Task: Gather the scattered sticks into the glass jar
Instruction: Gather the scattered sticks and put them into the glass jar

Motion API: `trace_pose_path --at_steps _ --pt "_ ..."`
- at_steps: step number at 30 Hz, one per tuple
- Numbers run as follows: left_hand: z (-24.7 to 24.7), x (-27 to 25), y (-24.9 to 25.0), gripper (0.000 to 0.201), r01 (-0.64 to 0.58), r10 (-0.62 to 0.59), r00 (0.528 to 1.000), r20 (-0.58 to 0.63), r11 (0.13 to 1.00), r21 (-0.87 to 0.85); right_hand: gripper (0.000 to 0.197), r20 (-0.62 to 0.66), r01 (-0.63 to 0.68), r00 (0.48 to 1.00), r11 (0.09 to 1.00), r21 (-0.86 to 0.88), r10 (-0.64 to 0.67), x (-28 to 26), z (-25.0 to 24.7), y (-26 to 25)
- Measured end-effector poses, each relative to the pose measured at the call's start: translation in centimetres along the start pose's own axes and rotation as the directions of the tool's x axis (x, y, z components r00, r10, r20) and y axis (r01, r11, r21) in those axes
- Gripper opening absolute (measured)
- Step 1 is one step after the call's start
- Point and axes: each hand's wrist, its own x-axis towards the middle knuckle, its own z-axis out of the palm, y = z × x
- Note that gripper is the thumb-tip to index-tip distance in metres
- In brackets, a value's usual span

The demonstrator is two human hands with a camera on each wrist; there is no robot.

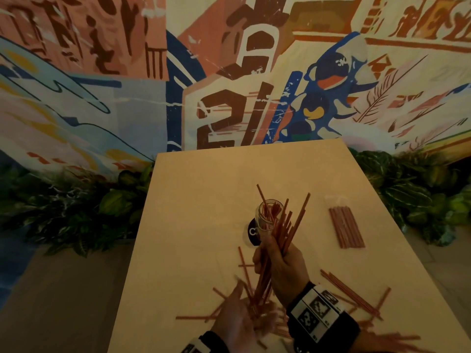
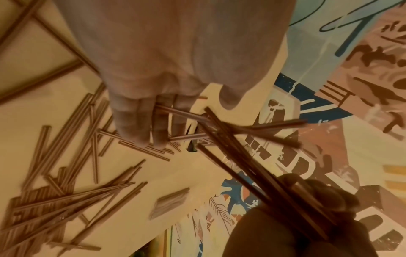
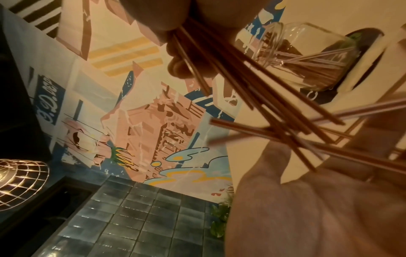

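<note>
A glass jar [image 1: 269,215] [image 3: 307,52] with several red sticks in it stands mid-table. Just in front of it my right hand [image 1: 280,263] [image 3: 182,66] grips a splayed bundle of sticks [image 1: 288,225] [image 2: 241,156] [image 3: 252,90], whose top ends fan out beside the jar's mouth. My left hand [image 1: 237,319] [image 2: 149,113] is blurred and open under the bundle. Its straight fingers touch the bundle's lower ends. Several loose sticks [image 1: 351,291] [image 2: 66,196] lie scattered over the near part of the table [image 1: 204,200].
The jar sits on a dark round coaster [image 1: 251,233]. A clear packet of sticks [image 1: 346,228] lies to the right of the jar. Leafy plants [image 1: 407,194] border the table on both sides, below a painted wall.
</note>
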Motion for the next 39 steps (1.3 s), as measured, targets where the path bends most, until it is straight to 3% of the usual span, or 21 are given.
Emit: trace_pose_path --at_steps 3,6,8,11,13,14,16,17,18,19,23,29,31,32,33,34,35,36,37,39 --pt "0.2 0.5 -0.2 0.050 -0.080 0.086 0.994 0.062 0.992 -0.102 0.029 0.000 0.024 1.000 1.000 0.010 -0.024 -0.3 0.1 -0.3" --pt "0.1 0.6 0.0 0.044 -0.113 0.120 0.988 0.097 0.991 -0.074 0.025 -0.021 0.034 0.999 0.998 0.059 -0.032 -0.2 -0.1 -0.1" --pt "-0.3 0.6 0.1 0.034 -0.178 0.178 0.984 0.002 0.984 -0.009 0.024 -0.021 0.025 0.999 0.997 0.079 -0.024 -0.1 -0.4 0.1" --pt "-1.6 1.0 0.3 0.006 -0.329 0.374 0.920 -0.116 0.899 0.288 0.022 -0.040 -0.002 0.999 0.993 0.118 0.007 0.2 -1.2 0.8" --pt "-2.8 1.6 0.5 0.005 -0.363 0.493 0.861 -0.123 0.766 0.531 0.022 -0.064 -0.026 0.997 0.990 0.138 0.035 0.3 -1.8 1.3" --pt "-3.2 1.8 0.7 0.007 -0.359 0.553 0.829 -0.088 0.646 0.674 0.022 -0.076 -0.036 0.996 0.989 0.143 0.047 0.3 -2.1 1.5" --pt "-3.3 1.9 0.7 0.008 -0.281 0.630 0.775 0.060 0.258 0.924 0.022 -0.097 -0.055 0.993 0.987 0.149 0.070 0.3 -2.6 1.7" --pt "-3.4 2.0 0.6 0.018 -0.232 0.627 0.764 0.151 0.049 0.971 0.022 -0.104 -0.061 0.992 0.988 0.143 0.077 0.2 -2.8 1.8" --pt "-3.4 2.3 0.4 0.027 -0.209 0.600 0.766 0.230 -0.105 0.972 0.022 -0.110 -0.062 0.991 0.990 0.127 0.076 0.2 -3.0 1.9" --pt "-3.2 2.5 0.1 0.034 -0.196 0.565 0.778 0.275 -0.197 0.961 0.022 -0.117 -0.059 0.991 0.992 0.108 0.071 0.2 -3.2 1.9" --pt "-3.2 3.3 -0.3 0.038 -0.104 0.505 0.814 0.287 -0.359 0.927 0.021 -0.121 -0.059 0.990 0.994 0.097 0.070 0.3 -3.6 2.1" --pt "-2.7 1.9 -0.5 0.044 0.031 0.504 0.832 0.234 -0.463 0.886 0.022 -0.110 -0.071 0.990 0.991 0.115 0.084 0.0 -3.2 1.0" --pt "-2.7 1.2 -0.7 0.046 0.002 0.535 0.806 0.254 -0.432 0.902 0.023 -0.103 -0.059 0.992 0.985 0.162 0.076 -0.2 -2.9 0.3" --pt "-2.5 0.8 -0.8 0.046 -0.064 0.579 0.775 0.251 -0.323 0.944 0.023 -0.094 -0.054 0.993 0.978 0.202 0.074 -0.3 -2.7 -0.1" --pt "-1.9 0.3 -0.6 0.044 -0.165 0.623 0.761 0.181 -0.085 0.983 0.023 -0.080 -0.048 0.994 0.968 0.247 0.070 -0.4 -2.4 -0.5" --pt "-0.9 -0.4 -0.5 0.042 -0.249 0.602 0.797 0.050 0.252 0.935 0.023 -0.061 -0.044 0.996 0.956 0.291 0.064 -0.5 -2.2 -0.9" --pt "0.2 -0.8 -0.2 0.043 -0.290 0.499 0.865 -0.051 0.580 0.762 0.024 -0.041 -0.040 0.998 0.944 0.328 0.056 -0.6 -1.9 -1.2" --pt "1.2 -1.3 0.2 0.048 -0.281 0.388 0.917 -0.090 0.791 0.543 0.025 -0.020 -0.035 0.999 0.933 0.357 0.046 -0.7 -1.6 -1.5" --pt "1.8 -1.7 0.8 0.054 -0.286 0.348 0.935 -0.067 0.852 0.438 0.026 0.003 -0.030 1.000 0.925 0.379 0.031 -0.8 -1.3 -1.7" --pt "3.0 -2.8 2.0 0.060 -0.382 0.423 0.906 0.000 0.819 0.428 0.026 0.073 -0.036 0.997 0.920 0.389 0.008 -1.0 -1.0 -1.9"
